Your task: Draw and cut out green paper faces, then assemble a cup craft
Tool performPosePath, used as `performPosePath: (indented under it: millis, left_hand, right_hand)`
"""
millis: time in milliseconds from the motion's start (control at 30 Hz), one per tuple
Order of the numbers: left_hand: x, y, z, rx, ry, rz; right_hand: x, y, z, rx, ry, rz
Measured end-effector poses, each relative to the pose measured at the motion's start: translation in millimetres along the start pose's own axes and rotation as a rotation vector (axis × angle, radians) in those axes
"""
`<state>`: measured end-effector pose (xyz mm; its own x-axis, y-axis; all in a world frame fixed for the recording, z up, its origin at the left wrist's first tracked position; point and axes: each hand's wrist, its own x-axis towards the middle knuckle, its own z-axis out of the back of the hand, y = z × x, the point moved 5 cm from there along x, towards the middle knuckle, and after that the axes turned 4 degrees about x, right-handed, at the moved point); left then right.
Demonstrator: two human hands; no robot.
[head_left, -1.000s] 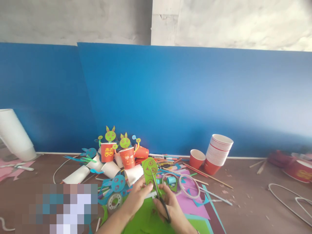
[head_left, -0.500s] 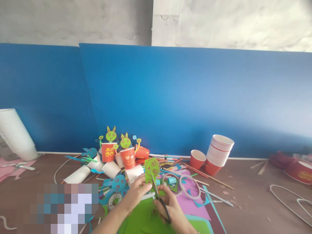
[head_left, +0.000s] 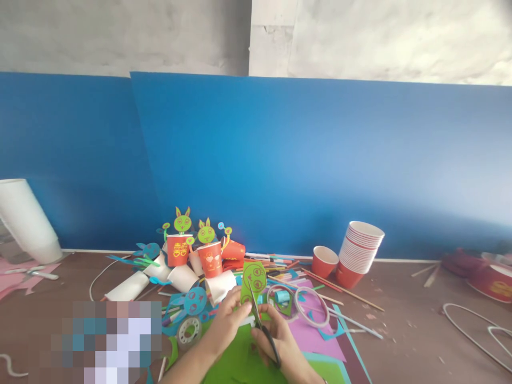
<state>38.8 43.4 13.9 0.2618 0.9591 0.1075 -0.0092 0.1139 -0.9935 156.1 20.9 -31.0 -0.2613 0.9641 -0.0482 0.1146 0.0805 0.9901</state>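
My left hand [head_left: 229,322] pinches the lower edge of a piece of green paper [head_left: 254,276], which has a round face drawn on it. Black-handled scissors [head_left: 269,341] are gripped in my right hand [head_left: 282,337], their blades pointing up across the paper. Below both hands lie larger green sheets [head_left: 236,357]. Just behind stand two red paper cups [head_left: 180,250] with green rabbit faces on top. A blue paper rabbit face [head_left: 195,300] and a tape roll [head_left: 189,332] are left of my left hand.
A tall stack of paper cups [head_left: 362,248] and a single red cup [head_left: 325,260] stand at the back right. Two tape rings [head_left: 312,307] lie on purple paper [head_left: 316,336]. Thin sticks and markers are scattered behind. A blue panel [head_left: 300,160] closes off the table's back.
My left hand and the green paper have shifted slightly to the right against the scissors blades. My right hand stays in nearly the same place.
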Motion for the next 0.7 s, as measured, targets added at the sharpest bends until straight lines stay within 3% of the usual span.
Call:
performPosePath:
  millis: [400,700]
  left_hand:
    - [4.0,6.9,5.7,0.080,0.091,-0.038]
    - [4.3,6.2,7.0,0.136,0.094,-0.050]
  right_hand:
    - [-0.7,1.7,1.4,-0.014,-0.020,-0.075]
    - [-0.9,-6.8,4.0,0.008,0.011,-0.179]
